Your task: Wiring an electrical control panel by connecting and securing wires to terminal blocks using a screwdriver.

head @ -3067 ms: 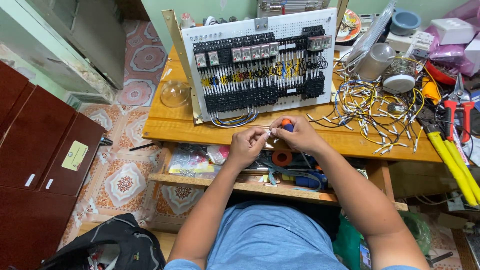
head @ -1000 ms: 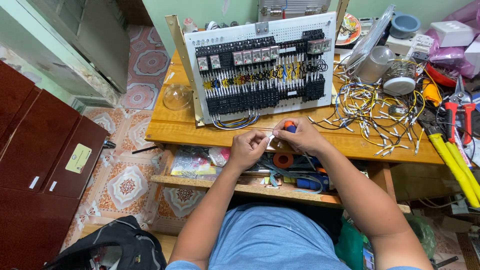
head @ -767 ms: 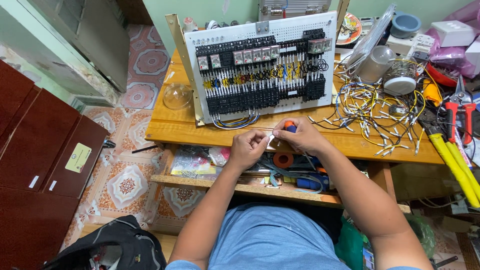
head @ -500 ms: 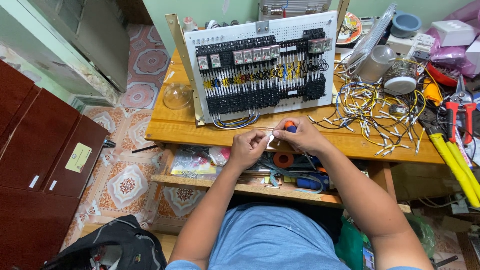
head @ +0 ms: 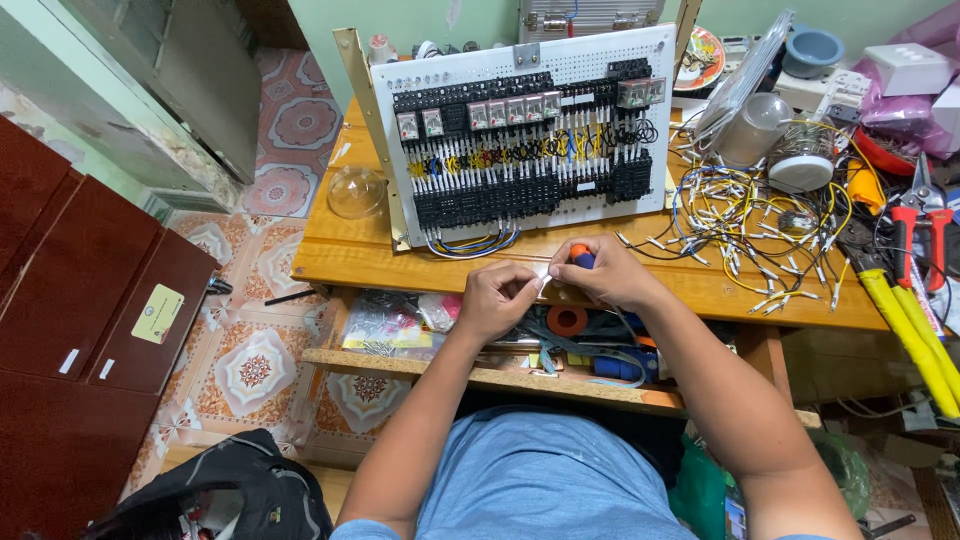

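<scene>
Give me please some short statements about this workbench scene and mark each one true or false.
1. The right hand holds a tool with an orange and blue handle. True.
2. The wired panel lies flat on the floor. False: it stands tilted on the wooden table.
3. The two hands are close together at the table's front edge. True.
4. The left hand grips the red-handled pliers. False: they lie on the table, far right.

1. A clear glass dome (head: 356, 192) sits on the wooden counter (head: 340, 262), upper left of centre.
2. Red-handled pliers (head: 922, 232) and a yellow-handled cutter (head: 912, 335) lie at right.
3. A dark backpack (head: 235, 495) rests on the patterned tile floor (head: 255, 365), lower left.
</scene>
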